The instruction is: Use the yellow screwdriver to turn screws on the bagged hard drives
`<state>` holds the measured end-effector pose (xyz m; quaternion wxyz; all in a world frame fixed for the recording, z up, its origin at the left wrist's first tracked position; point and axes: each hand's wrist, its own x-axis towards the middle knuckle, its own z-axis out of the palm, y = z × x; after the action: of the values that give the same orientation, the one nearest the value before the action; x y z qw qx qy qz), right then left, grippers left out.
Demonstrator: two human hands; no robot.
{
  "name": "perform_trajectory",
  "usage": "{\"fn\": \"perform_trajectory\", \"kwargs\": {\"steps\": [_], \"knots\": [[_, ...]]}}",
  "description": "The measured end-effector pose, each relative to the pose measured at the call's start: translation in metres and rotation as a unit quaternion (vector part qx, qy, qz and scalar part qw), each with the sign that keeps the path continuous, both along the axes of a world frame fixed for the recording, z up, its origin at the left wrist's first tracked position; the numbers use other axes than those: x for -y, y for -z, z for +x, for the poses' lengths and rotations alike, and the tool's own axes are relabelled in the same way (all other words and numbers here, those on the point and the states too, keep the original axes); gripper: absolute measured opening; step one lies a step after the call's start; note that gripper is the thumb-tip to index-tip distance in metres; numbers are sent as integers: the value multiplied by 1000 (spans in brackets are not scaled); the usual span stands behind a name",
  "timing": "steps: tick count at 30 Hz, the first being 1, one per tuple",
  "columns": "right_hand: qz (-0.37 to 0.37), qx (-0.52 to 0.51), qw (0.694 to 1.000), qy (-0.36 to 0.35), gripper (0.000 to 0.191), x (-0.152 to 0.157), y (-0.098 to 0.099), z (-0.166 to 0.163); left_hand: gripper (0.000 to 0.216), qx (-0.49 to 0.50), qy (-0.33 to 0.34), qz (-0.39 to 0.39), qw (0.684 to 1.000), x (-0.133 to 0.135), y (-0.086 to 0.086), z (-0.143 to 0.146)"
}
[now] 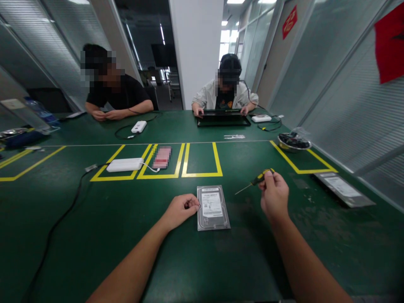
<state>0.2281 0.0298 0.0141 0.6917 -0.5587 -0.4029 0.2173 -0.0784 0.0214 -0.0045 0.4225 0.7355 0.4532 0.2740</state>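
Note:
A silver hard drive (217, 219) with a white label lies flat on the green table in front of me. My left hand (182, 209) is closed at its left edge, with the curled fingertips touching the side. Held up to the right of the drive is a screwdriver (259, 178) with a yellow and black handle. My right hand (275, 192) is closed around that handle, and the thin metal shaft points left and down toward the drive, apart from it.
At the right lies a second hard drive (344, 186), near a metal bowl (295, 145) of dark parts. A white power bank (124, 164) is cabled to a phone (162, 157). Yellow tape (202, 174) marks the table (104, 244). Two people sit opposite; one holds a dark panel (223, 119).

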Motion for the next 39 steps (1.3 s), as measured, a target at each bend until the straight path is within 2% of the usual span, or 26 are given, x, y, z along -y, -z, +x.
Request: {"fn": "perform_trajectory", "kwargs": {"steps": [6, 12, 16, 20, 25, 28, 33, 39], "knots": [[34, -114, 992, -37, 42, 2, -7, -10, 13, 1, 4, -4, 1000, 0, 0, 0], [72, -105, 989, -71, 39, 7, -22, -34, 14, 3, 6, -9, 1000, -1, 1, 0], [95, -58, 985, -130, 36, 12, -37, -57, 14, 4, 5, -12, 1000, -1, 2, 0], [148, 40, 968, -197, 36, 16, -42, -75, 14, 5, 4, -15, 1000, -1, 3, 0], [187, 245, 933, -188, 45, 20, -42, -85, 12, 8, 6, -20, 1000, -1, 2, 0], [226, 317, 905, -173, 48, 20, -45, -91, 11, 10, 9, -23, 1000, 0, 0, 1], [251, 316, 898, -175, 48, 17, -44, -101, 12, 14, 13, -25, 1000, -1, -1, 0], [234, 296, 906, -189, 47, 11, -22, -104, 12, 13, 13, -22, 1000, -1, 0, -1]]}}
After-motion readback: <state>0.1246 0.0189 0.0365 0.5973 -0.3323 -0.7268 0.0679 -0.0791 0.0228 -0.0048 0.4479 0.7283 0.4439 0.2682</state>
